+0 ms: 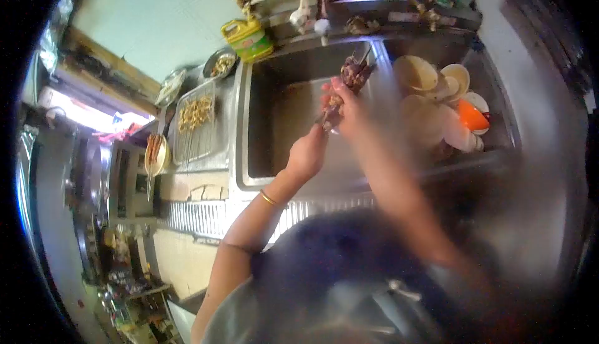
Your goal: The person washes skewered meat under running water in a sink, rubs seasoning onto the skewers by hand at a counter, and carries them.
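Over the divider between two metal sink basins (284, 104), both my hands hold a bundle of skewered dark meat (354, 74). My left hand (308, 152), with a gold bangle on its wrist, is closed round the lower end of the bundle. Higher up, my right hand (344, 104) wraps round its middle, the fingers curled on the far side. Dark reddish pieces stick out above my right hand, with thin stick tips beyond them. The edges of the bundle between the hands are partly hidden by my fingers.
Several pale bowls (417, 72) and an orange bowl (473, 116) lie in the right basin. A yellow jug (247, 39) stands behind the left basin. To the left are a tray (211, 137) of skewers, a bowl (163, 157) with sausage-like skewers and a round pan (219, 64). Taps line the back.
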The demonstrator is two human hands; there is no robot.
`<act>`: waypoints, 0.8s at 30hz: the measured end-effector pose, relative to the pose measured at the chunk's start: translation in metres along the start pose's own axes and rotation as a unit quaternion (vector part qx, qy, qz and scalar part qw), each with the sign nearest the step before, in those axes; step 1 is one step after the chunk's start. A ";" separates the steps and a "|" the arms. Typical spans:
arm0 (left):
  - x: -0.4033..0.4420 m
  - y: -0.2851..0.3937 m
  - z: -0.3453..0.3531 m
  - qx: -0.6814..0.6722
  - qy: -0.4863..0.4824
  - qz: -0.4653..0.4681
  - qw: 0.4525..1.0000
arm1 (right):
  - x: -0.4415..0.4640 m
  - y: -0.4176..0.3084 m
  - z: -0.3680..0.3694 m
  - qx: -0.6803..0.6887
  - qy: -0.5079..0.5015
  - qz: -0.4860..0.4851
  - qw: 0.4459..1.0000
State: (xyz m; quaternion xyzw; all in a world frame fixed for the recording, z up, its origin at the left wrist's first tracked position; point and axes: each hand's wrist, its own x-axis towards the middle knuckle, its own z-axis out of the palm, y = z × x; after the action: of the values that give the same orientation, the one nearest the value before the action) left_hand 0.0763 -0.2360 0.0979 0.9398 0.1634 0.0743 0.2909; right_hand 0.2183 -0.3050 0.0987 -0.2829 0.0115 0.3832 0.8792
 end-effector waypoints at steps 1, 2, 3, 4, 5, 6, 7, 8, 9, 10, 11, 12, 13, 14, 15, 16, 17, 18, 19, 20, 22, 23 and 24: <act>-0.006 -0.001 -0.001 0.009 -0.004 -0.011 1.000 | -0.005 0.004 0.007 0.014 0.001 0.042 0.999; -0.011 0.000 -0.004 0.020 -0.008 -0.020 1.000 | -0.013 0.010 0.014 0.010 0.022 -0.019 1.000; -0.014 0.002 -0.009 0.030 -0.014 -0.040 0.999 | -0.014 0.015 0.017 0.015 0.020 -0.005 1.000; -0.017 0.005 -0.014 0.039 -0.019 -0.059 0.997 | -0.013 0.019 0.018 0.017 0.017 0.009 1.000; -0.022 0.006 -0.017 0.046 -0.024 -0.079 0.996 | -0.012 0.025 0.019 0.019 0.013 0.024 0.999; -0.026 0.003 -0.020 0.054 -0.021 -0.083 0.995 | -0.005 0.035 0.019 0.026 0.011 0.026 0.999; -0.029 -0.001 -0.022 0.061 -0.019 -0.086 0.994 | 0.000 0.043 0.018 0.025 -0.002 0.032 0.999; -0.032 -0.005 -0.025 0.069 -0.015 -0.088 0.994 | 0.004 0.050 0.016 0.024 -0.015 0.037 0.999; -0.034 -0.009 -0.026 0.070 -0.017 -0.099 0.992 | 0.006 0.055 0.016 0.023 -0.028 0.040 0.999; -0.037 -0.013 -0.027 0.069 -0.018 -0.108 0.992 | 0.006 0.059 0.017 0.025 -0.039 0.035 0.998; -0.039 -0.017 -0.026 0.069 -0.020 -0.116 0.991 | 0.007 0.063 0.016 0.020 -0.034 0.042 0.998; -0.041 -0.023 -0.025 0.050 -0.005 -0.105 0.993 | 0.008 0.067 0.017 0.014 -0.028 0.047 0.998; -0.043 -0.031 -0.024 0.030 0.011 -0.093 0.995 | 0.008 0.070 0.019 0.007 -0.023 0.052 0.998; -0.044 -0.039 -0.023 0.011 0.027 -0.080 0.996 | 0.007 0.074 0.021 0.009 -0.029 0.046 0.998; -0.044 -0.047 -0.023 -0.014 0.040 -0.086 0.995 | -0.004 0.073 0.034 0.011 -0.035 0.040 0.999; -0.044 -0.053 -0.023 -0.038 0.052 -0.089 0.994 | -0.014 0.076 0.044 0.014 -0.041 0.033 0.999; -0.044 -0.058 -0.025 -0.062 0.064 -0.091 0.992 | -0.017 0.088 0.044 -0.023 -0.051 0.006 0.998; -0.044 -0.062 -0.029 -0.091 0.071 -0.082 0.990 | -0.015 0.105 0.041 -0.061 -0.061 -0.022 0.996; -0.046 -0.065 -0.032 -0.120 0.078 -0.073 0.987 | -0.025 0.113 0.055 -0.099 -0.070 -0.050 0.991; -0.051 -0.069 -0.036 -0.150 0.085 -0.066 0.983 | -0.037 0.116 0.066 -0.119 -0.031 -0.022 0.992; -0.059 -0.061 -0.051 -0.077 0.052 -0.085 0.992 | -0.032 0.138 0.063 -0.135 0.053 -0.046 0.988; -0.066 -0.061 -0.060 -0.038 0.044 -0.103 0.993 | -0.028 0.151 0.064 -0.144 0.085 -0.050 0.985; -0.072 -0.071 -0.062 -0.039 0.028 -0.090 0.995 | -0.032 0.157 0.066 -0.160 0.072 -0.048 0.983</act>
State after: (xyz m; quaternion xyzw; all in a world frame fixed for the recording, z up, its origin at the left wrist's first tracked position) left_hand -0.0246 -0.1742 0.1051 0.9067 0.2526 0.0806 0.3280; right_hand 0.0757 -0.2072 0.0851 -0.4467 0.0002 0.3164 0.8368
